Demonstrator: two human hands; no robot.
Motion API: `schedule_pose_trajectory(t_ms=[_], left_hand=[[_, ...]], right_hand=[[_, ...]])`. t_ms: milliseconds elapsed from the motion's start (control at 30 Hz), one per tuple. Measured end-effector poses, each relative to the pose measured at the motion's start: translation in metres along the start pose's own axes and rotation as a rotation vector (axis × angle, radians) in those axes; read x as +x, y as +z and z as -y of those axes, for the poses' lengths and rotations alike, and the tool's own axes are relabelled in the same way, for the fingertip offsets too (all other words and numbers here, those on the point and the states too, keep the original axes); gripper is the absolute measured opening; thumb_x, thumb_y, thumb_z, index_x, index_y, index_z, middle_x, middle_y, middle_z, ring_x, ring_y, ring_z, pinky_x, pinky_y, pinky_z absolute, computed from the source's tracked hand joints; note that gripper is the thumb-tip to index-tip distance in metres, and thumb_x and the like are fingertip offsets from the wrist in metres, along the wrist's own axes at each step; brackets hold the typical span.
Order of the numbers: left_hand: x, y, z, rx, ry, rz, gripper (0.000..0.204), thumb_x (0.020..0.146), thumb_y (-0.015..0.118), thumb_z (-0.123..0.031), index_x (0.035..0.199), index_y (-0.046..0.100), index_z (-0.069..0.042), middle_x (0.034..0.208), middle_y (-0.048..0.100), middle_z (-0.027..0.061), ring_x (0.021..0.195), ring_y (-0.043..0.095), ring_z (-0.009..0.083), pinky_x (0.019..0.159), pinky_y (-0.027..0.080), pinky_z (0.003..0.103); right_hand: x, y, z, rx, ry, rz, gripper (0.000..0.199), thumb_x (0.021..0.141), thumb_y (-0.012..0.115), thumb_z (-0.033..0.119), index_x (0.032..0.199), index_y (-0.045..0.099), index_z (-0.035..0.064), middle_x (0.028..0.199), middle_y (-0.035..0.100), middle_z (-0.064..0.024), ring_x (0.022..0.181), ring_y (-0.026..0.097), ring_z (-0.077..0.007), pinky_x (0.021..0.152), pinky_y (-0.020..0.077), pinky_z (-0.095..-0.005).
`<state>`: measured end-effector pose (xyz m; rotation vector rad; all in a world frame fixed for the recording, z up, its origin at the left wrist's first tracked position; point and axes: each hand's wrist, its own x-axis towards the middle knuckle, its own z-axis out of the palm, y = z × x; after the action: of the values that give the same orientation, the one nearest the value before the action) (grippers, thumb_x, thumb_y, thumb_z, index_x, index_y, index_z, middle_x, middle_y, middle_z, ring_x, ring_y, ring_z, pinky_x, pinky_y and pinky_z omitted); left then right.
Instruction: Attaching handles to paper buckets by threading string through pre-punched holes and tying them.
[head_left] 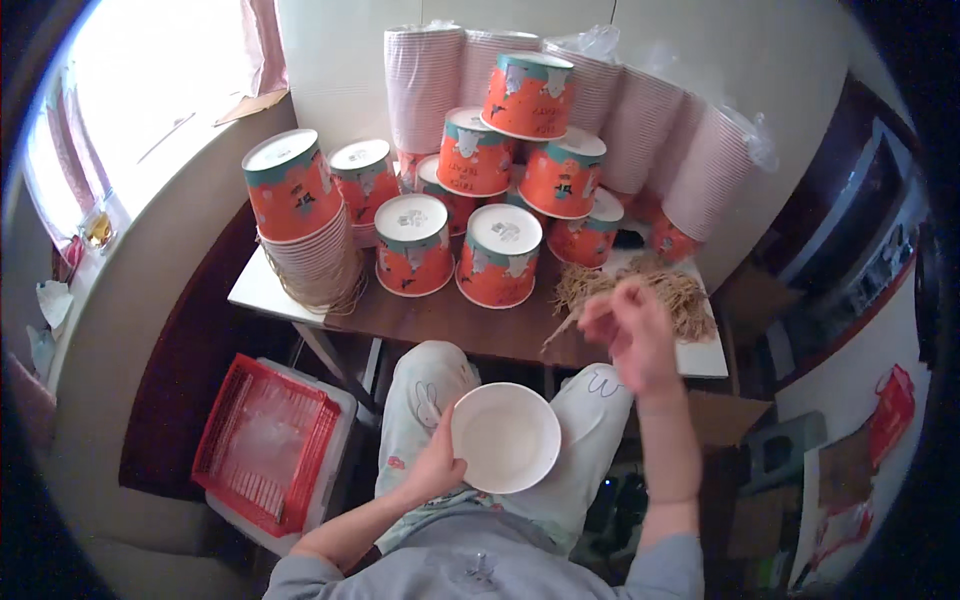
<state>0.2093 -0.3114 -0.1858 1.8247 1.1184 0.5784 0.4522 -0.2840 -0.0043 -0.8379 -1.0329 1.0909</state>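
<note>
My left hand [442, 462] grips the rim of a white paper bucket [507, 440], which sits in my lap with its open mouth facing up. My right hand [638, 335] is raised over the right part of the table, beside a loose pile of tan cords [690, 305]. Its fingers are curled together; whatever they may pinch is too small to make out. One cord end [565, 326] trails from the pile toward the table's front edge. Upside-down orange and teal paper buckets [497, 262] with printed figures stand stacked on the table beyond my knees.
Tall stacks of nested buckets in clear plastic [425, 95] line the back of the table [425, 325]. At its left stands another nested stack [305, 255] with cords hanging round it. A red basket [325, 430] rests on a pale bin at lower left. Cardboard [728, 415] lies right of my knees.
</note>
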Motion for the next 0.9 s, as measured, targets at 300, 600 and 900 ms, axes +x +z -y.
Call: schedule_pose_trajectory(t_ms=[300,600,900], left_hand=[[-0.018,-0.036,-0.002,0.104,0.16,-0.164,0.036,0.078,0.057,-0.012,0.11,0.048,-0.001,0.105,0.051,0.0137,0.079,0.056,0.0233,0.066,0.047,0.031],[-0.021,-0.018,-0.023,-1.391,-0.475,0.449,0.044,0.087,0.046,-0.039,0.113,0.053,-0.005,0.098,0.057,-0.0015,0.075,0.046,0.0061,0.058,0.035,0.02],[-0.009,-0.024,0.001,-1.532,-0.462,0.289,0.02,0.088,0.049,-0.027,0.094,0.056,-0.009,0.084,0.059,-0.0012,0.067,0.048,0.0043,0.05,0.033,0.017]], right_hand=[[-0.085,0.032,-0.102,0.544,0.226,-0.102,0.003,0.087,0.044,0.009,0.087,0.047,0.0071,0.089,0.061,-0.0145,0.078,0.062,-0.0244,0.071,0.0515,-0.0346],[-0.113,0.049,-0.112,0.547,0.286,-0.137,0.011,0.083,0.048,0.013,0.078,0.04,0.0068,0.072,0.059,-0.0181,0.06,0.059,-0.0288,0.053,0.0497,-0.0354],[-0.158,0.026,-0.129,-0.113,0.516,0.37,0.006,0.08,0.048,0.003,0.086,0.048,0.0052,0.059,0.054,-0.0039,0.051,0.052,-0.0086,0.045,0.0387,-0.0221]])
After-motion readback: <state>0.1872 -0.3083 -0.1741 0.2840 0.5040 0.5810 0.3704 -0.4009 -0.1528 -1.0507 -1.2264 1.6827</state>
